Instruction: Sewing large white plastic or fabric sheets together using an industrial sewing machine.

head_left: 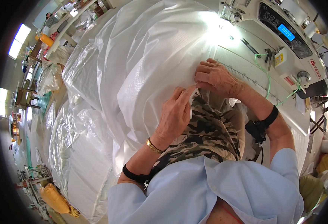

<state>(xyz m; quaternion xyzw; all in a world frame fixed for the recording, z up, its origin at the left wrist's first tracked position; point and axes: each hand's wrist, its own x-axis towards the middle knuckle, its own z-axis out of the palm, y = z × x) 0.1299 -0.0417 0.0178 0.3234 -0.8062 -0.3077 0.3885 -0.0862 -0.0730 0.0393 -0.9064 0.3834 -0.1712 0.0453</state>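
Note:
A large white woven plastic sheet (145,71) billows across the work surface and down over my lap. My left hand (176,114) is closed on its near edge, with thumb and fingers pinched together. Just beyond and to the right, my right hand (219,79) is also closed on the edge, its fingers curled over the fabric. The two hands almost touch at the fingertips. Ahead on the right stands a white sewing machine (302,61) with a lit blue display; its bright lamp glares over the needle area. The sheet's far part runs up beside that glare.
A ruler scale (246,77) runs along the white machine table, right of my right hand. Green thread (269,84) hangs from the machine. Clear crinkled film (83,130) lies at the left. Further left are a yellow sack (54,198) and cluttered benches.

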